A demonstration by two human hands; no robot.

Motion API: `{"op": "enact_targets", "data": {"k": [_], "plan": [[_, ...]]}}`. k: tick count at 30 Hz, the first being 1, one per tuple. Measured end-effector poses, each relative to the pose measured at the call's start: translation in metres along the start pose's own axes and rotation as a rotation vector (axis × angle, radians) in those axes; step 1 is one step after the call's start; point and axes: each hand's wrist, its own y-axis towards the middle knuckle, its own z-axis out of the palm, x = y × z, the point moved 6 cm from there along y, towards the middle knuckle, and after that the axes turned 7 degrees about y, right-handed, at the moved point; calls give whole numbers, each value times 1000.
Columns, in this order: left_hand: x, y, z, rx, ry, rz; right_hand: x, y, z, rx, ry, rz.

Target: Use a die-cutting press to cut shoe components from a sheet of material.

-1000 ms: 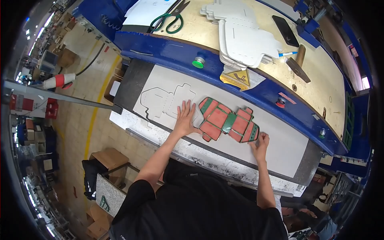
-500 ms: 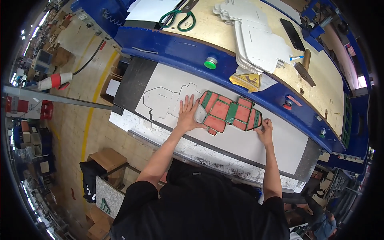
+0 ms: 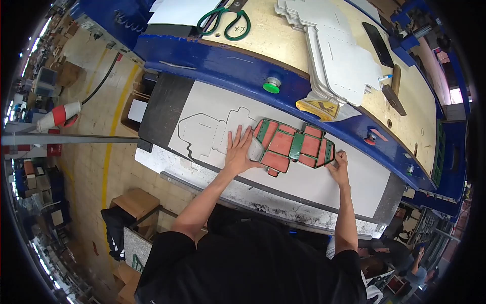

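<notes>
Left hand [image 3: 240, 156] lay spread beside the red-green die [image 3: 281, 143], whose right end had swung toward the far side, suggesting adjusted placement; right hand [image 3: 340, 169] curled there, grip unclear.

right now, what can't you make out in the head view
Head view:
Metal scissors with green loop handles: blade tips, cut off by the top edge.
Pale grey flat sheet: part covered by the red-and-green angular die.
Bare left hand: palm, turned away.

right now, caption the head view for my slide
Left hand and right hand at opposite ends of a red-and-green cutting die on a grey sheet, beside a cut outline.
</notes>
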Motion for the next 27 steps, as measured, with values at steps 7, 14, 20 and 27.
{"op": "enact_targets", "data": {"k": [7,14,20,27], "plan": [[-3,9,2,19,36,15,-10,0,-3,-42,-28,57],[-8,27,-4,41,68,18,-1,9,-12,-88,-116,-15],[-12,41,-13,7,75,20,2,21,-17,-45,-164,22],[-11,50,-9,44,68,1,-5,35,-22,-66,-4,193]]}}
